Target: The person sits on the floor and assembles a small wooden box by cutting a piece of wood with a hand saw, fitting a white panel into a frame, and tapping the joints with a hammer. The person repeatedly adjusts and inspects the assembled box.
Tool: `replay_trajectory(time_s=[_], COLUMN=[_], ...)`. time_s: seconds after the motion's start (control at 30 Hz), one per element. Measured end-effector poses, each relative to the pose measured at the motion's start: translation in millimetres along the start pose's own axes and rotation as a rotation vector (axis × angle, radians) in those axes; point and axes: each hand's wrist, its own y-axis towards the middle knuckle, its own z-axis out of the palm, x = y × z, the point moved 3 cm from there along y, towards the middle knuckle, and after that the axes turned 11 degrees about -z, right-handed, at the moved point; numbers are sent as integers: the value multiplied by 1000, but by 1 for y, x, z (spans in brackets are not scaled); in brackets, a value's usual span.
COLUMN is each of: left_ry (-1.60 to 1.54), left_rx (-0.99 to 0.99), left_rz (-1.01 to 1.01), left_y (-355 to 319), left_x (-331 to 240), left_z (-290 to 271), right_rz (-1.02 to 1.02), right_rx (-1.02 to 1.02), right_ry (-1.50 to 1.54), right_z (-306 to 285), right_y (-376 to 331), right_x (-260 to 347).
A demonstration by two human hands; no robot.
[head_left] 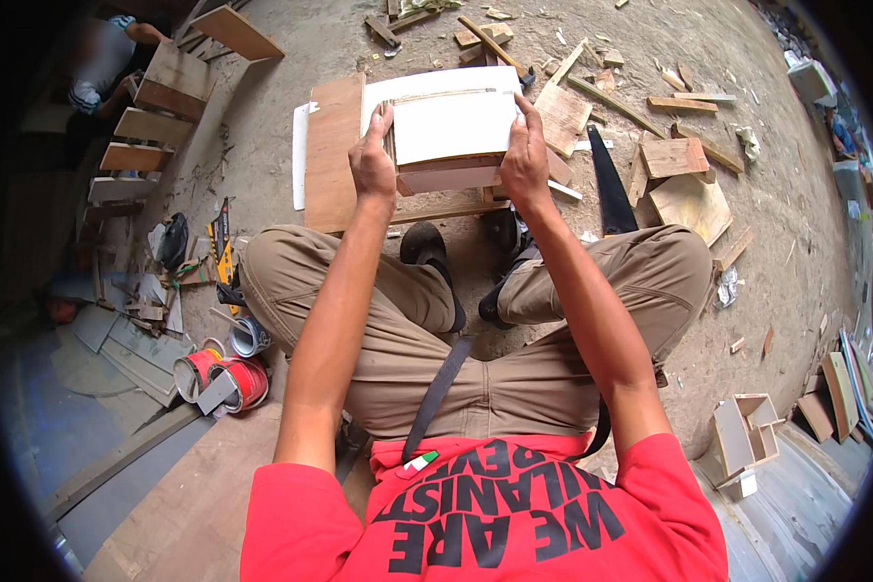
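Between my two hands is a small wooden box [454,128] with a white upper face and bare wood along its edges. My left hand [371,160] grips its left side, thumb up along the edge. On the opposite side my right hand [526,155] holds it the same way; the fingers underneath are partly hidden. Beneath and behind the box lie a brown plywood board [334,145] and a white panel [436,80], in front of my shoes. Whether the box touches them I cannot tell.
Right of my hands, a dark saw blade [609,182] lies near wood offcuts [674,157]. Paint tins [238,384] and a yellow-handled tool [222,244] are at my left. A partitioned wooden box [745,436] sits lower right. Another person [107,63] is beside upright boards [170,82], far left.
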Motion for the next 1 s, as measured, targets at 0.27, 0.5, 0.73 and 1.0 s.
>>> replay_trajectory(time_s=[0.27,0.5,0.73,1.0], left_ry=[-160,8,-1,-25], left_rx=[13,-36,-84,-145], left_rz=[-79,98,111,78], left_y=[-5,3,-1,-5], left_x=[-13,0,-4,-4], left_z=[4,2,6,6], right_rz=[77,91,138,140], right_rx=[30,8,76,118], right_ry=[43,107,-20,-49], right_z=[0,3,2,0], right_y=[-1,-1,-3,-2], right_x=[3,5,-2,2])
